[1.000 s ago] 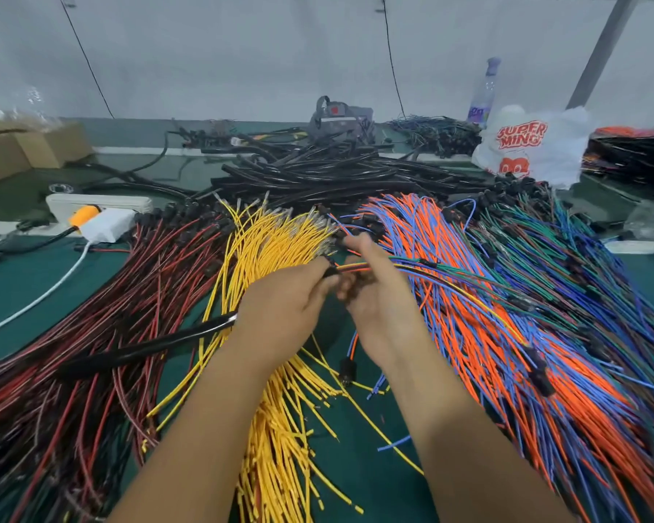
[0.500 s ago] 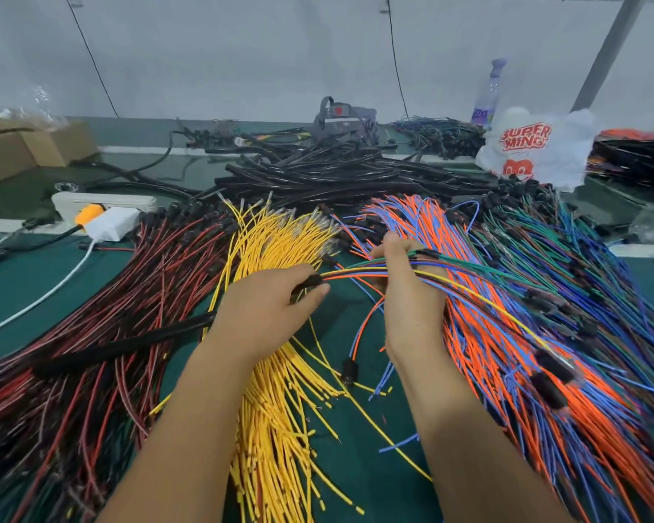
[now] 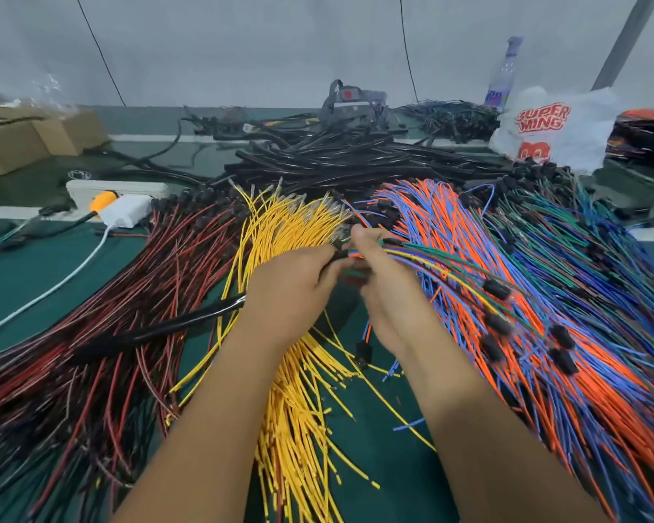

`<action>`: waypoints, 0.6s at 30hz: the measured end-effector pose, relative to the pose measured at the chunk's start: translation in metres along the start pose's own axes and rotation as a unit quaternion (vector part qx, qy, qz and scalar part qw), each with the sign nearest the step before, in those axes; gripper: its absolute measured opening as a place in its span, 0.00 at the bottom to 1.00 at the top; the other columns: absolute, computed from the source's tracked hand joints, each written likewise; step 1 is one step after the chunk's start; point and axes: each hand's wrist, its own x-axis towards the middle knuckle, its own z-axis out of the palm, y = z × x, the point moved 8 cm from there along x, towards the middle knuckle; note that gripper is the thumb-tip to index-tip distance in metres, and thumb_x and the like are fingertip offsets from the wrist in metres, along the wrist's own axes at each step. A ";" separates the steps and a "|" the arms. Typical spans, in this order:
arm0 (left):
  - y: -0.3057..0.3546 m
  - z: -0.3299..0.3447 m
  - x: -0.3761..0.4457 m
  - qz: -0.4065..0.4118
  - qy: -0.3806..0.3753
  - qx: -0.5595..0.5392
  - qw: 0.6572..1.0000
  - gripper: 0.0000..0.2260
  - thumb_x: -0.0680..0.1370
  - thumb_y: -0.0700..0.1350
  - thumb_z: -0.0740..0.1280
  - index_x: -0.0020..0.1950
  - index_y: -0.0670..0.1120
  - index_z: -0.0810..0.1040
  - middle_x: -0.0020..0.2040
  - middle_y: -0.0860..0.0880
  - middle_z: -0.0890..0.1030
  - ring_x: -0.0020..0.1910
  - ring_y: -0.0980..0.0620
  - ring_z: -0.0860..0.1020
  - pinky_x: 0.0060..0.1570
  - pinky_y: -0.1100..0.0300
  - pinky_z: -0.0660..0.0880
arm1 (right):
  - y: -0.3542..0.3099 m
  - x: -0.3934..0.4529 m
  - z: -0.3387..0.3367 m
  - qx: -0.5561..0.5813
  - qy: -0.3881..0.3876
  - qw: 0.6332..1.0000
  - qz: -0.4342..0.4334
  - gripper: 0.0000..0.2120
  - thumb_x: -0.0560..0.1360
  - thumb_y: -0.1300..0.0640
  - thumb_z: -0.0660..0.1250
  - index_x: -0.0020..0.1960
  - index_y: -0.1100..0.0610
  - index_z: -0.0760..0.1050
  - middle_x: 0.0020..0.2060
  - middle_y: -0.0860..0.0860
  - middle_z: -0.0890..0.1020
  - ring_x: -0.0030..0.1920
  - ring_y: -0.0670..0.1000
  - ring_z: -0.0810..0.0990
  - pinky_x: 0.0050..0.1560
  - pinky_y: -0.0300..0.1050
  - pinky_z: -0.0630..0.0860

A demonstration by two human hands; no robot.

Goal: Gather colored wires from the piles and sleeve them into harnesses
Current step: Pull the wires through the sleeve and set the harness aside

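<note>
My left hand (image 3: 287, 292) grips a black sleeve tube (image 3: 159, 330) that trails off to the left over the red wires. My right hand (image 3: 387, 292) pinches a small bundle of mixed wires (image 3: 442, 262), yellow, green, blue and orange, right at the sleeve's mouth. The two hands touch above the yellow wire pile (image 3: 295, 409). The bundle runs off to the right over the orange and blue pile (image 3: 506, 334). A red and black wire pile (image 3: 102, 318) lies on the left, a green and blue pile (image 3: 589, 251) on the far right.
A heap of black sleeves (image 3: 340, 164) lies behind the piles. A white power strip (image 3: 121, 190) with an orange plug and cardboard boxes (image 3: 27, 137) sit at the back left. A white plastic bag (image 3: 555, 126) and a bottle (image 3: 503, 73) stand at the back right on the green table (image 3: 378, 447).
My right hand moved left and back toward my left hand, bringing the wire bundle's end against the sleeve mouth. My left hand stayed on the sleeve.
</note>
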 end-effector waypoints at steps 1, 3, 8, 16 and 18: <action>-0.003 -0.001 0.000 -0.012 0.007 0.005 1.000 0.14 0.80 0.56 0.57 0.39 0.50 0.69 0.29 0.55 0.66 0.31 0.51 0.67 0.26 0.58 0.57 | 0.004 -0.001 0.002 0.062 -0.018 0.997 0.042 0.12 0.68 0.46 0.69 0.47 0.52 0.76 0.42 0.52 0.78 0.40 0.48 0.77 0.46 0.43 0.73; -0.007 -0.001 0.000 -0.023 0.014 0.008 1.000 0.17 0.80 0.57 0.54 0.42 0.48 0.74 0.32 0.54 0.71 0.33 0.49 0.70 0.27 0.57 0.61 | 0.005 -0.002 0.001 0.137 -0.028 0.988 0.074 0.11 0.66 0.44 0.69 0.42 0.50 0.80 0.41 0.50 0.82 0.41 0.48 0.80 0.46 0.43 0.74; -0.012 0.001 0.002 -0.020 0.011 0.041 0.999 0.20 0.78 0.61 0.52 0.45 0.50 0.76 0.36 0.52 0.75 0.37 0.50 0.73 0.29 0.57 0.67 | 0.000 -0.002 -0.017 0.177 0.058 0.981 0.054 0.08 0.72 0.49 0.67 0.43 0.53 0.74 0.35 0.49 0.81 0.37 0.48 0.80 0.39 0.40 0.74; -0.019 0.000 -0.002 -0.033 0.000 0.050 0.998 0.31 0.72 0.69 0.40 0.52 0.55 0.76 0.33 0.53 0.76 0.35 0.49 0.76 0.28 0.59 0.65 | -0.014 -0.001 -0.039 0.004 0.181 0.983 -0.032 0.11 0.76 0.51 0.69 0.38 0.55 0.77 0.31 0.50 0.80 0.29 0.48 0.77 0.38 0.42 0.76; -0.018 0.002 -0.001 -0.023 -0.009 0.035 0.999 0.31 0.71 0.70 0.41 0.53 0.55 0.75 0.35 0.53 0.76 0.36 0.50 0.75 0.29 0.59 0.65 | -0.017 0.000 -0.039 -0.031 0.176 0.983 -0.051 0.17 0.76 0.50 0.69 0.30 0.52 0.76 0.28 0.48 0.78 0.32 0.48 0.76 0.42 0.45 0.76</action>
